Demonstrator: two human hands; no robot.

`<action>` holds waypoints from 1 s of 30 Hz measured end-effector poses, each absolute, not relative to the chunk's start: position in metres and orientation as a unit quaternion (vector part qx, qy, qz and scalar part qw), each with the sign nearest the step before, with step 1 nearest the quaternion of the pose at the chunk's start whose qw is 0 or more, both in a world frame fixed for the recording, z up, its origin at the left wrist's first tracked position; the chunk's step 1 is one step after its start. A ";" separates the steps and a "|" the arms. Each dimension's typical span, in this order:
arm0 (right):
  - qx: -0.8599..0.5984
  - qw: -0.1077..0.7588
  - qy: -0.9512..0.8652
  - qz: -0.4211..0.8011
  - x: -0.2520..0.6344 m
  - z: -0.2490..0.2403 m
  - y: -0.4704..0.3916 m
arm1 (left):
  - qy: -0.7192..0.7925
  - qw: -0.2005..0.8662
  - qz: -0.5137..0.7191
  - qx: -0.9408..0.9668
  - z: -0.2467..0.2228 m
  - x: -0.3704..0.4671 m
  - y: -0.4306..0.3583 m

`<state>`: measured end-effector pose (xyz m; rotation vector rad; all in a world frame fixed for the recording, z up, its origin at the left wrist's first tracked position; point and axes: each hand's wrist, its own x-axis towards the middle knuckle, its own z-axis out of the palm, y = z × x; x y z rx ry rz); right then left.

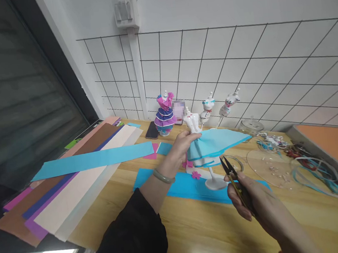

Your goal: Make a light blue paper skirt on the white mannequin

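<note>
My left hand (179, 147), wearing a bangle, pinches the gathered top of a light blue skirt piece (219, 142) at the waist of a small white dress-form mannequin (191, 122). The piece drapes around the front, and its loose end sticks out to the right. Below it, the mannequin's round white base (216, 183) rests on a bright blue sheet (190, 186). My right hand (252, 198) grips dark-bladed thread snips (231, 172), blades apart and pointing up near the skirt's lower edge. Pink flower cutouts (196, 175) lie left of the base.
Long coloured strips (81, 184) are stacked at left under a light blue strip (94, 160). A finished doll dress (165, 116), a phone (151, 130) and two other mannequins (207, 108) stand or lie behind. To the right are a clear bead plate (270, 168), ribbons (316, 175) and an orange-lined tray (334, 149).
</note>
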<state>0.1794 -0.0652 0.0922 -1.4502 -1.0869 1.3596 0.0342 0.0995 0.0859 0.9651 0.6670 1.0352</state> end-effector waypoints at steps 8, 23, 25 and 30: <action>-0.570 0.427 -0.413 0.568 0.175 0.090 -0.062 | 0.340 0.643 0.481 0.489 0.092 0.041 0.091; -0.550 0.462 -0.403 0.567 0.178 0.081 -0.064 | 0.356 0.636 0.473 0.495 0.088 0.046 0.087; -0.549 0.461 -0.396 0.574 0.179 0.081 -0.062 | 0.353 0.630 0.476 0.503 0.087 0.048 0.086; -0.551 0.457 -0.378 0.587 0.179 0.080 -0.060 | 0.340 0.610 0.493 0.519 0.088 0.049 0.085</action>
